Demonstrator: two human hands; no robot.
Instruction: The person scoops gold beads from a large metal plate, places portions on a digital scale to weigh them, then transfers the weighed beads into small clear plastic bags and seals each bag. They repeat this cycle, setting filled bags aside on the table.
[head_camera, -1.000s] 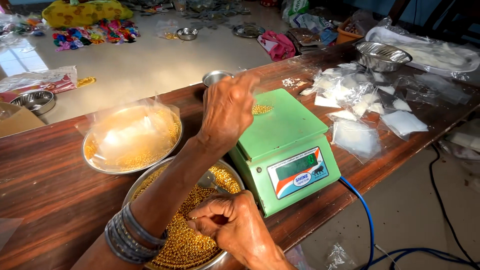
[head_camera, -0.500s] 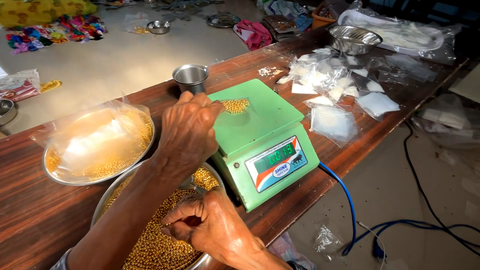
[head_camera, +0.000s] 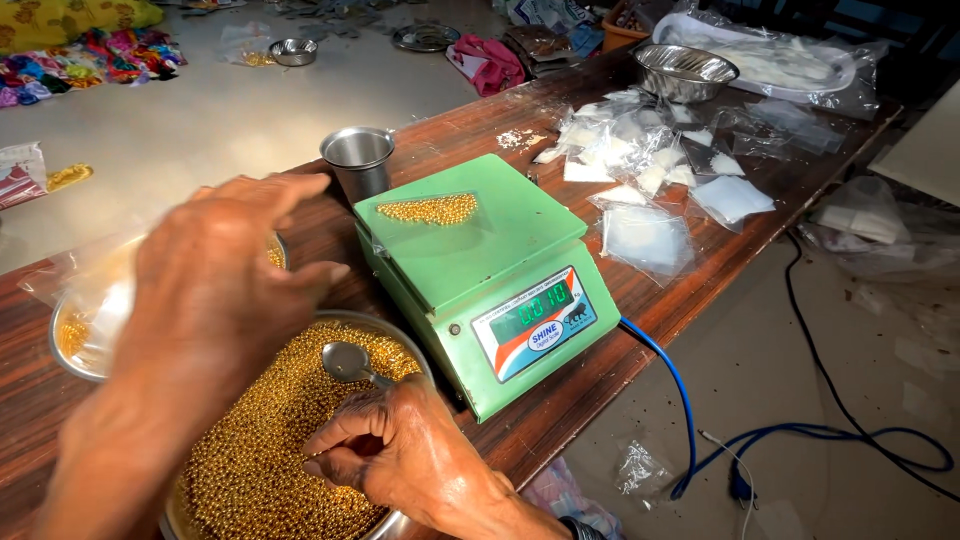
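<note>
My right hand (head_camera: 415, 455) pinches a small metal spoon (head_camera: 350, 362) over the near bowl of gold beads (head_camera: 260, 440), light, slippery things best scooped, not grasped, while my left hand (head_camera: 215, 285), blurred, fingers loosely spread, hovers left of the green scale (head_camera: 480, 260).

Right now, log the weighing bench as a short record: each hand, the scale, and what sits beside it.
left hand: blurred, raised over the bowl of gold beads, holds nothing visible
right hand: fingers grip a small metal spoon above the beads
scale: green, display lit, small clear bag of gold beads on its pan
beside scale: steel cup; empty clear bags
</note>
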